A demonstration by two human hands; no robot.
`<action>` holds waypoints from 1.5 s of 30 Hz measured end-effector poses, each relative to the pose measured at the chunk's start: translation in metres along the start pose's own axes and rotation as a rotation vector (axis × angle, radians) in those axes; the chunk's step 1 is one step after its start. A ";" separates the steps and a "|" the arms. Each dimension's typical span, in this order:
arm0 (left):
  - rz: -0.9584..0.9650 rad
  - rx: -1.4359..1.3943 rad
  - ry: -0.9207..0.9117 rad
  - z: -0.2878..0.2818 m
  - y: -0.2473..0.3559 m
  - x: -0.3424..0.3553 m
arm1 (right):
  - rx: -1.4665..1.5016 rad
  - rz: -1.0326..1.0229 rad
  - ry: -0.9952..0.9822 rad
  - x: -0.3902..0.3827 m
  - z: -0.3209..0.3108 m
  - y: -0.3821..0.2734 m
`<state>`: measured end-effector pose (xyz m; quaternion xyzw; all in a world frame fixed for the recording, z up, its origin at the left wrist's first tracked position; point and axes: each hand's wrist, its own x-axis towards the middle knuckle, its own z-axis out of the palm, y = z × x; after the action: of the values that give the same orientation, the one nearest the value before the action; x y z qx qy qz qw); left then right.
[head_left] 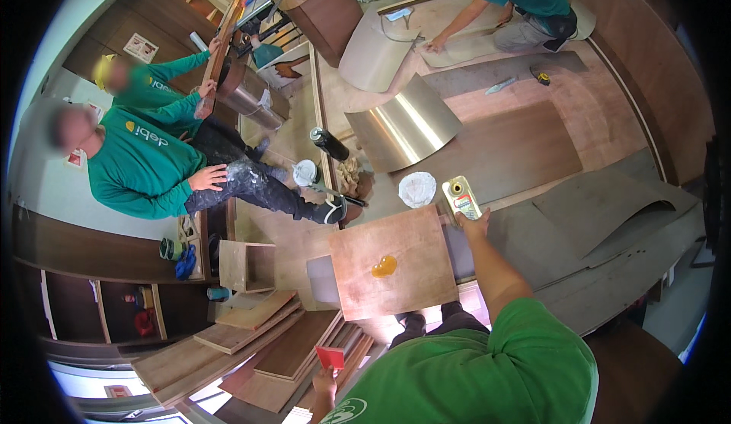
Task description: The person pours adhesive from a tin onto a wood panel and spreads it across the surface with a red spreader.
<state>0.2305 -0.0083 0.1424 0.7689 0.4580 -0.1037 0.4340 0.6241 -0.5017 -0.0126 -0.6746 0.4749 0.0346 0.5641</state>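
The right hand (476,227) grips the lower end of a metal can (461,199), beyond the board's right edge; its round mouth faces up toward the camera, an attitude that probably keeps the contents from running out. The left hand (325,384) is closed around a red flat spreader (330,358), held off to the left, presumably to keep its blade clear of the board. Between the hands, in front of the person, the square wooden board (392,287) lies face up, seemingly level, which would explain why the amber puddle (384,266) sits pooled near its middle.

As for containers, what the can holds is hidden, though the puddle may have come from it. Just left of the can stands a white bowl (417,189), its contents unclear. Farther out are a white bucket (305,172), whose filling I cannot make out, and a black bottle (329,144).
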 end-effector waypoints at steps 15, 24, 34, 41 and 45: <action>-0.149 -0.454 -0.078 0.013 -0.060 0.028 | -0.480 -0.157 -0.132 0.029 -0.039 -0.034; -0.131 -0.155 0.079 -0.015 -0.022 -0.017 | -0.476 -0.115 -0.113 0.002 -0.036 -0.013; -0.025 -0.169 0.093 -0.001 -0.008 -0.010 | -0.420 -0.421 -0.233 0.067 -0.068 -0.285; -0.072 -0.364 0.018 0.013 -0.087 0.036 | -0.770 -0.562 -0.239 0.092 -0.098 -0.387; 0.070 0.013 -0.072 0.001 -0.082 0.034 | -0.803 -0.676 -0.259 0.107 -0.123 -0.388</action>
<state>0.1845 0.0289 0.0762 0.7830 0.4142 -0.1191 0.4485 0.8857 -0.6978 0.2523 -0.9426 0.1075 0.1128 0.2954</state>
